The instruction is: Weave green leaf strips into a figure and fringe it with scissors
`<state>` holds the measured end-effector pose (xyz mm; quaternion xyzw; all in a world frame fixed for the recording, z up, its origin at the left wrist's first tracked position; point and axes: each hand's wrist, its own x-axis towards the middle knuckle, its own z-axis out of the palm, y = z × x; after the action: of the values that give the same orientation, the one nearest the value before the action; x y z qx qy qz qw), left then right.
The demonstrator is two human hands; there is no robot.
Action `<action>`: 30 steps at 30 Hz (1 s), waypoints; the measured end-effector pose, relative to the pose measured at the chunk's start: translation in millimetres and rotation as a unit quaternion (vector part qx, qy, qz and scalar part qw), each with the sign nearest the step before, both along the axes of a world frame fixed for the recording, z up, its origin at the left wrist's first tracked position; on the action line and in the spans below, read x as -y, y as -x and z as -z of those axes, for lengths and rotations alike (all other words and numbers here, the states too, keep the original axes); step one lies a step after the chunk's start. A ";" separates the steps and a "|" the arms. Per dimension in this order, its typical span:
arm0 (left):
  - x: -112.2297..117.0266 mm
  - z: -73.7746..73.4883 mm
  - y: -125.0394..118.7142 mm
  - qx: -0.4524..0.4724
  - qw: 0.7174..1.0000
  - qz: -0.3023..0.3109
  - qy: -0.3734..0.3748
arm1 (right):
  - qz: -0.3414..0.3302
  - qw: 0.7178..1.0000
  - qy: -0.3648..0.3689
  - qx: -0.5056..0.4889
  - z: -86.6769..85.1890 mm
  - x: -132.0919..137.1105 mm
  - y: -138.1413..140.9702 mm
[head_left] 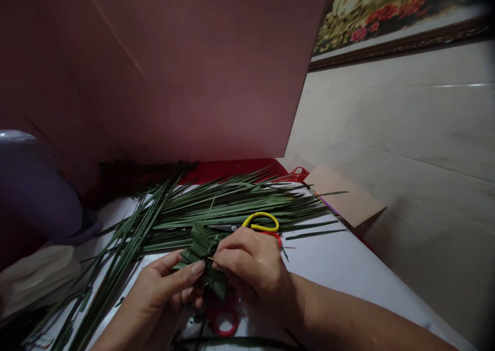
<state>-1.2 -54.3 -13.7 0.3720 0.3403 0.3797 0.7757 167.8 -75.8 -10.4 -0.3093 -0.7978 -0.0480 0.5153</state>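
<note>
My left hand (164, 284) is closed round a folded green leaf piece (199, 243), its thumb lying across the front. Pointed leaf tips stick out of the piece above and below. At its middle, my right hand (253, 261) pinches a thin pale stick (211, 258) between thumb and fingers. Just behind the right hand lie scissors (260, 221) with a yellow and a red handle, partly covered by that hand. Below the leaf piece, on the table, a red ring-shaped handle (227, 326) shows; the rest of it is hidden.
Long narrow green leaves (232, 199) lie piled across the white table (328, 268), with more along its left side. A brown cardboard sheet (348, 196) stands by the wall at right. At left are a purple plastic object (38, 191) and a whitish bag (42, 273).
</note>
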 end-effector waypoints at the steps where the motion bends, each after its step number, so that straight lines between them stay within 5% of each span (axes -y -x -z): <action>1: -0.3 1.4 -0.1 -0.001 1.000 -0.003 0.000 | -0.003 1.000 0.000 0.000 0.8 -0.6 0.3; 8: -2.3 12.4 0.0 0.007 0.999 -0.042 0.012 | -0.010 1.000 0.021 0.005 1.9 -2.3 0.5; 16: -6.4 1.1 4.4 -0.027 0.995 -0.098 -0.019 | 0.045 0.983 0.075 -0.164 0.3 4.2 -1.8; 22: -17.4 -2.4 11.3 -0.010 0.978 -0.208 -0.026 | 0.177 0.979 0.095 0.035 2.6 -7.1 -4.2; 30: -10.0 -8.9 4.0 0.003 0.985 -0.173 -0.004 | 0.019 0.988 -0.048 0.144 9.7 6.1 31.6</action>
<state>-5.1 -44.4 -4.8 0.3091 0.3954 0.5104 0.6983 136.3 -81.8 -20.2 -0.2890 -0.8544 -0.1404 0.4083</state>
